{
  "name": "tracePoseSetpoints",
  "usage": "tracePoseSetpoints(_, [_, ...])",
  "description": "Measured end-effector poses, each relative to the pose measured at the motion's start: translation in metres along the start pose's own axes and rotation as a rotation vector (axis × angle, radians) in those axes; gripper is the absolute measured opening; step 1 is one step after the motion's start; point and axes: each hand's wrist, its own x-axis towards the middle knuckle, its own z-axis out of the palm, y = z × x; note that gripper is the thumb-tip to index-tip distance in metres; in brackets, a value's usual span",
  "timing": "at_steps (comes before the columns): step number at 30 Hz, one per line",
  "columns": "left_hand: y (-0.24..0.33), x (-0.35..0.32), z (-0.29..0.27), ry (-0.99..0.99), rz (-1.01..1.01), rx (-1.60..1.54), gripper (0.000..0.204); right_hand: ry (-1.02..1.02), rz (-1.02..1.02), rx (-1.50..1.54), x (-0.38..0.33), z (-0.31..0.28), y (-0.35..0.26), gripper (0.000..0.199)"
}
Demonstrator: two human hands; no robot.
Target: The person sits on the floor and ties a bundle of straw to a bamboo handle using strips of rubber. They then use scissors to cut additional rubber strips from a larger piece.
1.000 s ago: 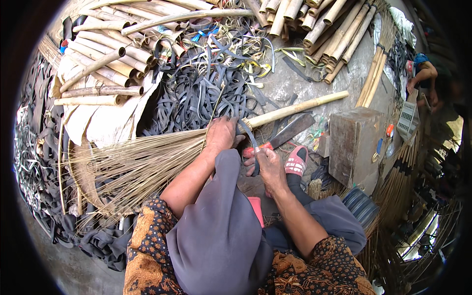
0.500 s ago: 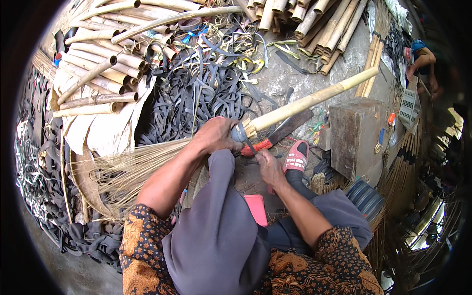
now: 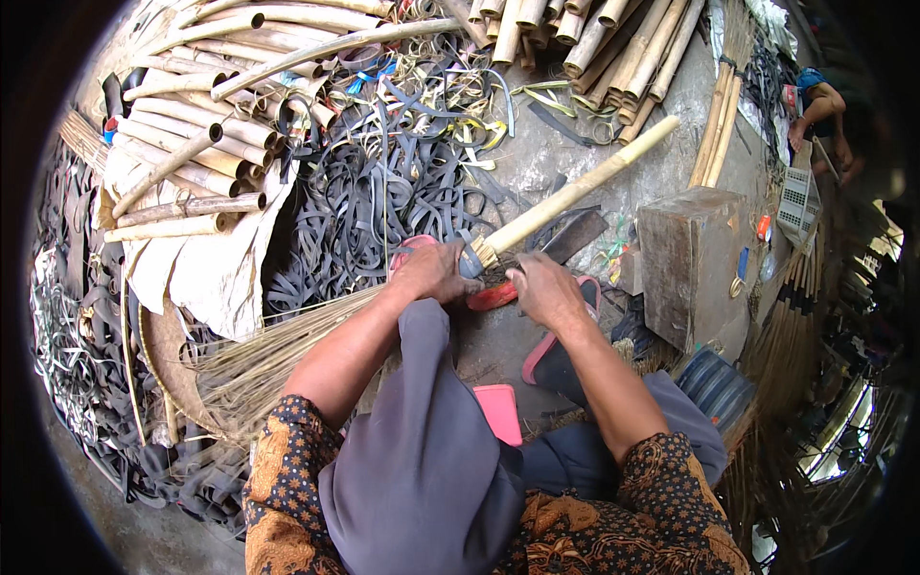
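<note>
1. The broom (image 3: 287,345), a bundle of thin stiff sticks, lies slantwise in front of the person, bristles spreading to the lower left and its pale pole (image 3: 594,180) reaching to the upper right.
2. The left hand (image 3: 431,273) is closed around the neck of the broom, just beside the dark binding (image 3: 471,261) where the sticks meet the pole.
3. The right hand (image 3: 549,287) is near the binding, below the pole, with its fingers curled; I cannot tell whether it grips anything (it is slightly blurred).
4. Between the two hands shows the red handle of a knife (image 3: 491,296), whose dark, broad blade extends to the upper right, under the line of the pole.
5. A pink sandal (image 3: 415,251) shows just beyond the left hand, and a pink piece (image 3: 498,412) sits between the person's legs.
6. Ahead lies a tangled heap of black strips (image 3: 374,206), with bamboo poles (image 3: 182,144) stacked on its left.
7. To the right stands a worn wooden block (image 3: 685,273), near a ribbed blue bottle (image 3: 707,388).
8. At the far right edge, a co-worker's bare arm (image 3: 824,107) is visible above a pale perforated basket (image 3: 797,209).
</note>
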Motion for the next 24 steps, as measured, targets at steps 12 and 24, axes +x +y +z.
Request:
tracePoseSetpoints(12, [-0.002, 0.001, 0.04, 0.286, -0.053, 0.131, 0.036, -0.431, 0.08, 0.494, 0.087, 0.007, -0.033, 0.046])
tracePoseSetpoints(24, [-0.005, 0.008, 0.061, 0.499, -0.066, 0.407, 0.025, -0.107, 0.212, 0.433, 0.004, 0.012, -0.041, 0.025])
